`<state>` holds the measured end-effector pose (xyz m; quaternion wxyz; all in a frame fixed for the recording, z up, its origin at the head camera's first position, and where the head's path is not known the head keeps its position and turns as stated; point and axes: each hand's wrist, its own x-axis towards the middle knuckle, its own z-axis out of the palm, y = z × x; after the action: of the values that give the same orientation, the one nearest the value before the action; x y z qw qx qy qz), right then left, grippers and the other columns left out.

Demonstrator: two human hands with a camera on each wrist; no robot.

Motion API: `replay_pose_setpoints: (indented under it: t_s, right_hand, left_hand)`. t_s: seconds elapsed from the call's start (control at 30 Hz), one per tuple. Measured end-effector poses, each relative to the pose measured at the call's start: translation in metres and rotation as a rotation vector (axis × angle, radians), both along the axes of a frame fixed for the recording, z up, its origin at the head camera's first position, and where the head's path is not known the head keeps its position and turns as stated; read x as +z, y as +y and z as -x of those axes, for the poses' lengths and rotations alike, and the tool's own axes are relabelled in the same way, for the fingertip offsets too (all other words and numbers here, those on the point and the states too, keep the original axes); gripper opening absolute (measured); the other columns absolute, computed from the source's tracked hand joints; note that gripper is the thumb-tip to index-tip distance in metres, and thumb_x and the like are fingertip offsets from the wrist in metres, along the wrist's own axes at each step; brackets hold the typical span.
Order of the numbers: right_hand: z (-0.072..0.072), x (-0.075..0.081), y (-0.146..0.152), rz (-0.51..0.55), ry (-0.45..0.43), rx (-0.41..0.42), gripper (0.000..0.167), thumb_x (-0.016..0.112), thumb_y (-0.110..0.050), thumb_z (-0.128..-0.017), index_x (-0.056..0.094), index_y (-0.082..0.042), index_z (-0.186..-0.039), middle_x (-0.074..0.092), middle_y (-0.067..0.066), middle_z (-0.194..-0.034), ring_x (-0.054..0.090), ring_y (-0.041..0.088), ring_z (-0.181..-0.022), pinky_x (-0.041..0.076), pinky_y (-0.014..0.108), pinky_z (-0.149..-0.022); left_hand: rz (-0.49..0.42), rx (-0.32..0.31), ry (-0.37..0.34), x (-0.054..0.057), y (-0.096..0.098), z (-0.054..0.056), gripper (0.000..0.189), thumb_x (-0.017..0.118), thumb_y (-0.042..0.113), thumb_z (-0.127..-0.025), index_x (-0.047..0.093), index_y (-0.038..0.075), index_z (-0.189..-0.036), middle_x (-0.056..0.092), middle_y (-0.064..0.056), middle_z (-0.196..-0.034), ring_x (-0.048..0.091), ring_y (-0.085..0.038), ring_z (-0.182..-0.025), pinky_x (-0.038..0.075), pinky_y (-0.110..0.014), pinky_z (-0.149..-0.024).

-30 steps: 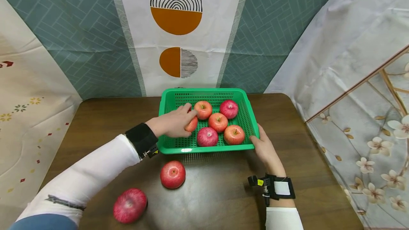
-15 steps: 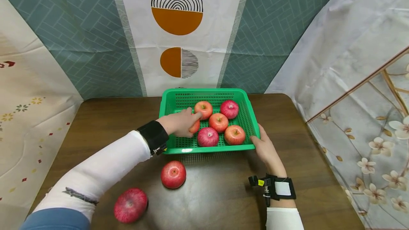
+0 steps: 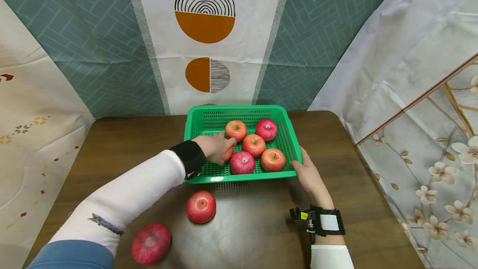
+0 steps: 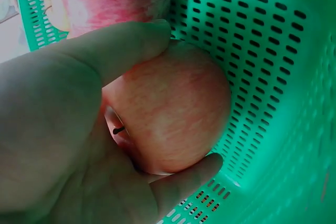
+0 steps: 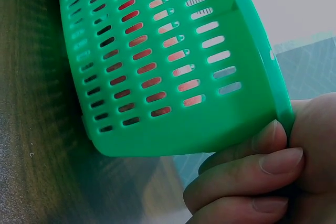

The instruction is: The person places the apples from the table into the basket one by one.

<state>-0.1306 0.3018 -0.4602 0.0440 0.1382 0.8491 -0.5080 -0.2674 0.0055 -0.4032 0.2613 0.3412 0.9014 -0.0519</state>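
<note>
Inside the green plastic basket [image 3: 239,178], my left hand [image 3: 213,146] grips an apple [image 4: 178,108]; thumb and fingers wrap its sides in the left wrist view. In the head view that hand covers most of the fruit. My right hand [image 3: 308,173] holds the basket's front right corner, its curled fingers [image 5: 247,177] at the rim in the right wrist view. Several more apples sit in the basket: a light red one [image 3: 236,130] at the back, a dark red one [image 3: 267,129] at back right, and a dark red one [image 3: 242,162] in front.
Two red apples lie on the brown table [image 3: 261,227] before the basket: one [image 3: 201,206] close to its front side, the other [image 3: 151,243] nearer the front left. Behind the table hangs a patterned cloth [image 3: 205,69].
My left hand has shifted right inside the basket, toward the middle, and the gripped apple has moved with it. My right hand stays on the corner.
</note>
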Motion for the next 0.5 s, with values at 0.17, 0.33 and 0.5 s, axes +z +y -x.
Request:
replay_pose_setpoints:
  t_s: [0.17, 0.33, 0.5]
  right_hand:
    - [0.0003, -0.0028, 0.0004, 0.0, 0.005, 0.0, 0.067, 0.043, -0.021, -0.111, 0.016, -0.015, -0.172, 0.038, 0.021, -0.159, 0.039, 0.04, -0.136, 0.03, 0.064, -0.114]
    - [0.0012, -0.0028, 0.0013, 0.003, 0.006, 0.006, 0.066, 0.042, -0.02, -0.112, 0.015, -0.015, -0.172, 0.038, 0.021, -0.16, 0.04, 0.04, -0.135, 0.031, 0.065, -0.113]
    - [0.002, -0.0034, 0.0012, 0.011, 0.009, 0.005, 0.066, 0.042, -0.02, -0.112, 0.015, -0.014, -0.172, 0.037, 0.021, -0.16, 0.04, 0.04, -0.135, 0.031, 0.065, -0.114]
  left_hand:
    - [0.007, 0.012, 0.0, -0.0001, 0.0016, 0.0016, 0.065, 0.075, 0.026, -0.096, 0.04, 0.02, -0.15, 0.045, -0.024, -0.143, 0.053, -0.031, -0.123, 0.053, -0.045, -0.089]
    - [-0.004, -0.003, 0.006, -0.0027, 0.0036, 0.0035, 0.064, 0.075, 0.029, -0.097, 0.04, 0.021, -0.15, 0.047, -0.024, -0.144, 0.055, -0.033, -0.126, 0.054, -0.048, -0.094]
    - [-0.021, -0.002, 0.011, -0.0046, 0.0062, 0.0051, 0.065, 0.078, 0.034, -0.096, 0.043, 0.021, -0.148, 0.05, -0.023, -0.14, 0.057, -0.033, -0.125, 0.054, -0.05, -0.094]
